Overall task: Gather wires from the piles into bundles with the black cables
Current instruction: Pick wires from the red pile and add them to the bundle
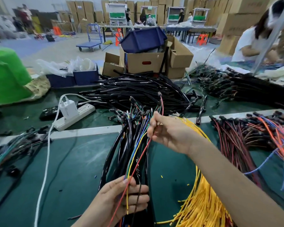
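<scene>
1. Right hand (167,133) pinched a thin red wire (141,154) between curled fingers, above the green mat (64,169).
2. Left hand (126,197) curled round glossy black cables (112,154) and coloured strands.
3. Yellow wires (202,202) fanned beside.

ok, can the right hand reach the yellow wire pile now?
Probably yes: the yellow wire pile lies uncovered right beside the right hand, though its grip is on a red wire.

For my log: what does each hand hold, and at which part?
The right hand pinches the red wire near its upper end; the left hand grips the wire bundle near its lower end.
</scene>
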